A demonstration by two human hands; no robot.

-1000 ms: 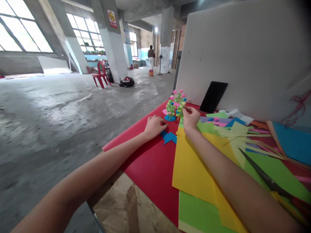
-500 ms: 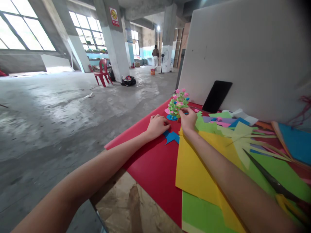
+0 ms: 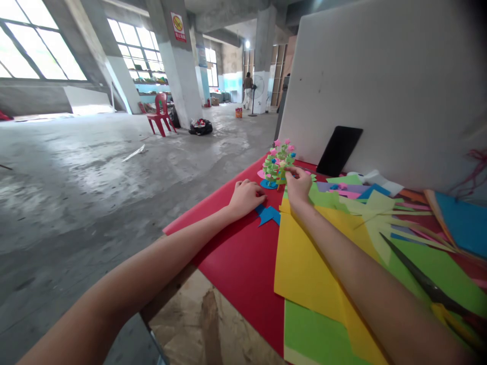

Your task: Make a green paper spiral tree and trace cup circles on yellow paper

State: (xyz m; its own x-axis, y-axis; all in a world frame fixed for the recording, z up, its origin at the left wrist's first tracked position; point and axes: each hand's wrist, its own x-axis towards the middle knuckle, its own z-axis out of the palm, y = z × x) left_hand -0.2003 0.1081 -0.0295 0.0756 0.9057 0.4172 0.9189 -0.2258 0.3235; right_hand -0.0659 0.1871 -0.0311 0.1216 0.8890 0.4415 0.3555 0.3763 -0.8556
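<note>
Red paper point(image 3: 236, 253) covers my table's near corner. My left hand point(image 3: 245, 196) rests half-curled, holding nothing, steadying the sheet, while my right hand point(image 3: 299, 183) pinches the green paper tree point(image 3: 279, 163) upright at the far edge.

Daylight pours in from the windows point(image 3: 34, 50) at the upper left, which are blown out to plain white. It glares in pale patches on the concrete floor point(image 3: 76, 177). A single lamp point(image 3: 247, 44) burns as a bright spot deep in the hall. The white board point(image 3: 380, 86) at the desk's far edge is evenly lit and a little grey. Colours of the paper point(image 3: 304, 263) are vivid, with only soft, faint shadows under the arms. The wide lens bends pillars and window frames toward the edges, and the top right corner darkens. The scissors point(image 3: 426, 286) and forearms at the bottom edge are blurred; the middle is sharp.
</note>
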